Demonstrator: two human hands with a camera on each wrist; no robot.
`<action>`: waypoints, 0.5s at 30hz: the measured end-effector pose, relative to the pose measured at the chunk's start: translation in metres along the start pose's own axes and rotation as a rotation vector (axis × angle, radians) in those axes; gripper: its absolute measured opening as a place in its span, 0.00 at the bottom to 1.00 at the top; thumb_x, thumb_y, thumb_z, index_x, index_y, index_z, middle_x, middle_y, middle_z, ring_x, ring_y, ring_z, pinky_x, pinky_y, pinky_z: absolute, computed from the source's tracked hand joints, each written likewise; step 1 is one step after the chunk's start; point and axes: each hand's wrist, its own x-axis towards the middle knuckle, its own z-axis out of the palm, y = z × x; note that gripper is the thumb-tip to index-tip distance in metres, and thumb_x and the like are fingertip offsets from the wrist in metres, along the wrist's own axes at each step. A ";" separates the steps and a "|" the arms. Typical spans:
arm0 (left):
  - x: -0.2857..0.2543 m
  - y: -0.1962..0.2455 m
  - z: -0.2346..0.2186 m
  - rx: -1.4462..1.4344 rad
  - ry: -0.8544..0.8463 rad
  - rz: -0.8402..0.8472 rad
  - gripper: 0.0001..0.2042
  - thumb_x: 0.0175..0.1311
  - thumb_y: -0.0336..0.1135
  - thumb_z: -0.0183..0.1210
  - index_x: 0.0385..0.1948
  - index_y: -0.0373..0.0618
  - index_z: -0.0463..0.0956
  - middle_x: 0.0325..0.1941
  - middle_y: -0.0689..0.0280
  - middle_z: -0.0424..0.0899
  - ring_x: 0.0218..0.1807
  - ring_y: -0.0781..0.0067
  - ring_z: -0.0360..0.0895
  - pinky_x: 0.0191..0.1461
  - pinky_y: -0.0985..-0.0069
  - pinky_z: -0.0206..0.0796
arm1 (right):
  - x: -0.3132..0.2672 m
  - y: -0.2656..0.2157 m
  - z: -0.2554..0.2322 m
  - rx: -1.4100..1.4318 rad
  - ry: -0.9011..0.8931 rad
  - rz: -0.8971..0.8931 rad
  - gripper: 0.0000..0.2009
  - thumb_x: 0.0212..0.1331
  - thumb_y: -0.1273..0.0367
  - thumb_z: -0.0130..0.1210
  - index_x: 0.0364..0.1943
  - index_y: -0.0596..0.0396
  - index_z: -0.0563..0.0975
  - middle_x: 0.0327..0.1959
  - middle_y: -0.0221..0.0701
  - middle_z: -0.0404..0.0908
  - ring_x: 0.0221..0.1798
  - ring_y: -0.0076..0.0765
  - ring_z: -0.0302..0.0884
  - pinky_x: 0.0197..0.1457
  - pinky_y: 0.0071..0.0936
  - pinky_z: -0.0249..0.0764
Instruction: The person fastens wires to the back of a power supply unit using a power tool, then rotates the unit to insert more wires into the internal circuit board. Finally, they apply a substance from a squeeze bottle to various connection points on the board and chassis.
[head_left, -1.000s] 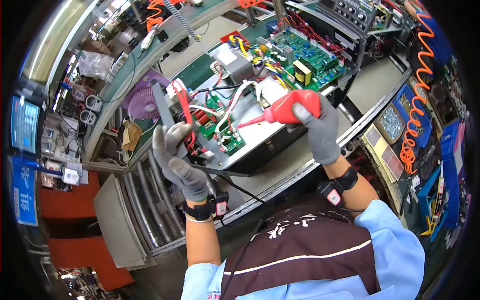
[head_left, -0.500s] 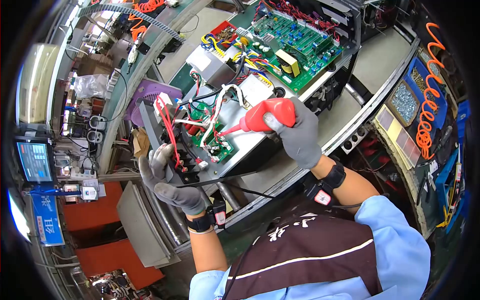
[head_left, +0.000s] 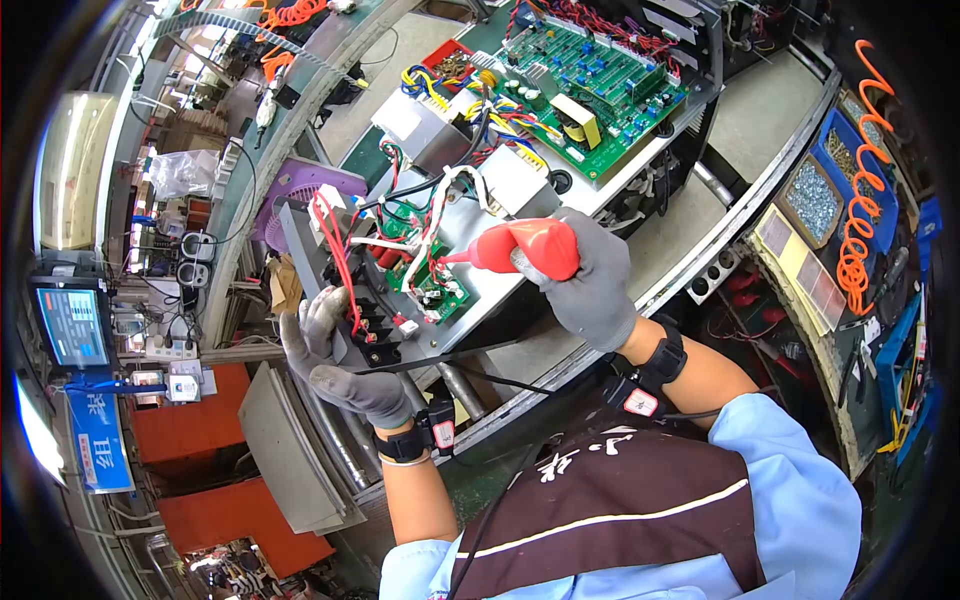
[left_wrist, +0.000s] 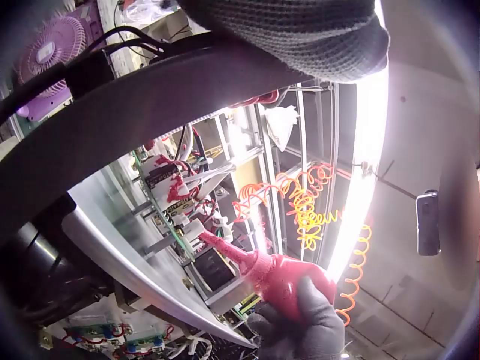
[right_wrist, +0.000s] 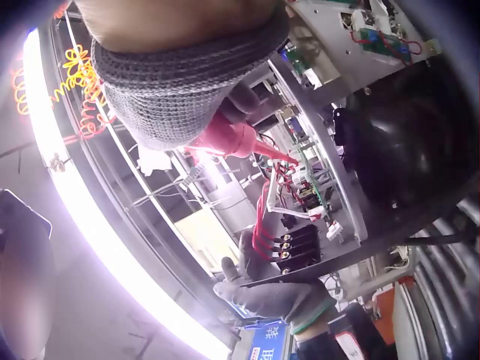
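My gloved right hand [head_left: 590,285] grips a red squeeze bottle [head_left: 545,248] with a long tapered nozzle. The nozzle tip reaches the wires and connectors on a small green circuit board [head_left: 440,295], and in the right wrist view the nozzle [right_wrist: 274,152] points down among them. My gloved left hand [head_left: 355,375] rests at the end panel of the metal chassis [head_left: 485,300], fingers extended beside a black terminal block [head_left: 372,325] with red wires [head_left: 330,235]. In the right wrist view, the left hand [right_wrist: 281,296] lies along the panel's edge, thumb apart from the fingers.
A larger green circuit board [head_left: 600,95] and a metal box [head_left: 425,135] sit farther back on the chassis. Roller bars [head_left: 330,430] lie below left. Trays of screws [head_left: 812,205] and a coiled orange hose [head_left: 855,240] are at right; a purple fan [head_left: 300,195] stands behind.
The view has shifted. My left hand has come to rest at the end panel. My right hand has tilted the red bottle, its nozzle staying at the small board's connectors.
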 end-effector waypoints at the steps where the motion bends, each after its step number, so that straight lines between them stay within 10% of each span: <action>1: 0.000 -0.001 0.000 0.006 0.006 0.013 0.33 0.67 0.58 0.32 0.62 0.36 0.55 0.43 0.49 0.78 0.50 0.57 0.73 0.59 0.62 0.62 | 0.000 0.002 0.000 0.024 0.001 0.023 0.11 0.50 0.70 0.65 0.34 0.58 0.76 0.26 0.28 0.74 0.28 0.20 0.69 0.32 0.20 0.68; 15: -0.001 0.002 0.000 -0.010 0.003 -0.040 0.33 0.67 0.58 0.33 0.62 0.37 0.54 0.44 0.49 0.78 0.53 0.57 0.72 0.63 0.61 0.58 | -0.004 0.001 -0.007 0.084 0.087 0.064 0.11 0.49 0.69 0.65 0.33 0.58 0.76 0.23 0.34 0.75 0.24 0.26 0.71 0.31 0.23 0.70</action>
